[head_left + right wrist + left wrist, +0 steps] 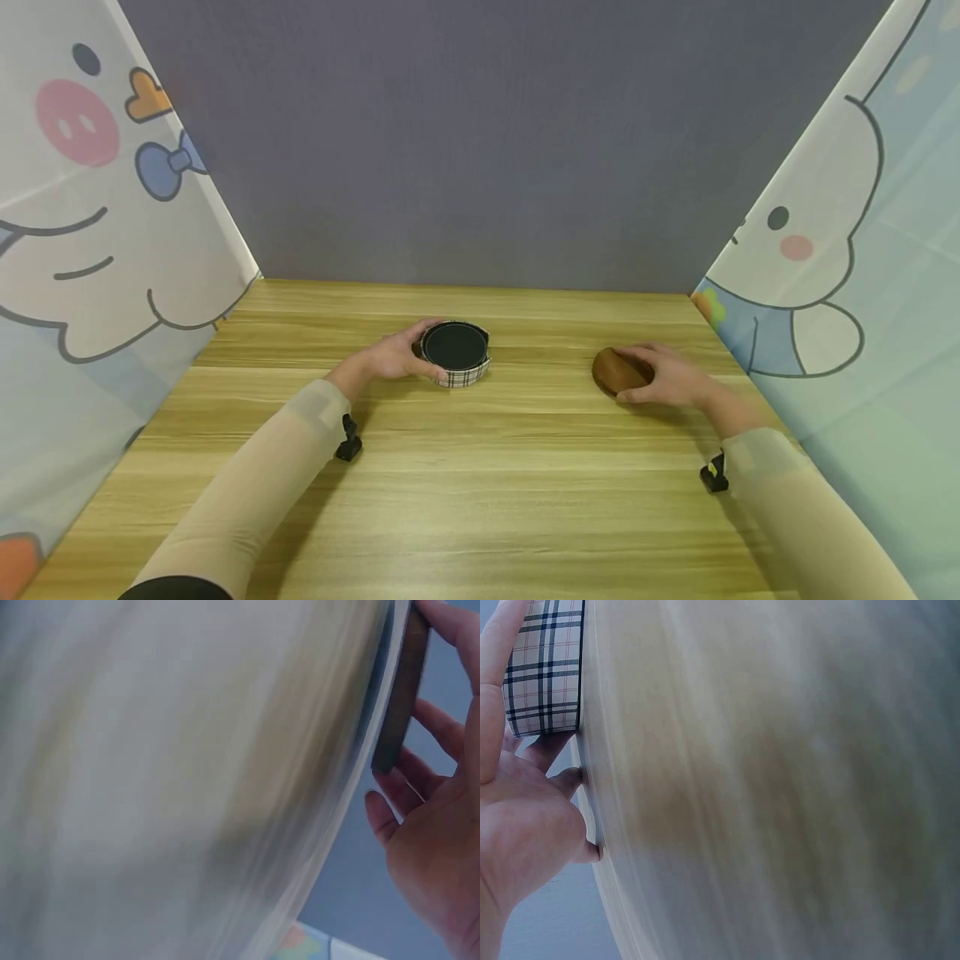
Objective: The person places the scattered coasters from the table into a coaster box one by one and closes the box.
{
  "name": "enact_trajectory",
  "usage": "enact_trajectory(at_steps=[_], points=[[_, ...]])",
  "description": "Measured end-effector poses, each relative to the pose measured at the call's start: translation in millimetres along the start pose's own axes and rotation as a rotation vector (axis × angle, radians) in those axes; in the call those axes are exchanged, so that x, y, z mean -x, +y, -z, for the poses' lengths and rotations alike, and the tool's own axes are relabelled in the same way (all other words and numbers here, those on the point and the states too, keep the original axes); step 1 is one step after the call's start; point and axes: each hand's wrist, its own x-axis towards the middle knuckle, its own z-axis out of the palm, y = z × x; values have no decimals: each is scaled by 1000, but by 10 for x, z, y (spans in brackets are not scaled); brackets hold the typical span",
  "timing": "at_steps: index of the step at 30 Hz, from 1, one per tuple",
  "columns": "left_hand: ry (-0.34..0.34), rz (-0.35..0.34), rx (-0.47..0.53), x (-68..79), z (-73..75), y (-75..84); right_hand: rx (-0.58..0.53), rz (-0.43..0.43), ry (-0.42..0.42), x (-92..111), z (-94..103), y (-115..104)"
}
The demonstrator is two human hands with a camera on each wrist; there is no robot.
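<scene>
Left of the table's middle, my left hand (393, 357) holds a short round box (455, 347) with a dark flat top and a black-and-white plaid side. The thumb lies along its near side, the fingers round the far side. In the left wrist view the plaid band (546, 671) shows thin red lines too. Farther right, my right hand (670, 379) grips a flat brown round disc (618, 373) between thumb and fingers. Its edge (405, 690) looks thin and dark in the right wrist view. What the disc is, I cannot tell.
Both things are at the wooden table (480, 483), toward its far side. A grey wall (480, 150) rises behind it. Cartoon-printed cloth hangs left (112, 275) and right (862, 275). A small black device sits at each wrist.
</scene>
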Motion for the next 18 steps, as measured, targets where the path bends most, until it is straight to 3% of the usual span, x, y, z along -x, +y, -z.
enact_trajectory(at_steps=[18], points=[[6,-3,2,-3,-4,2,-96,95,36,-438,-103,-707]])
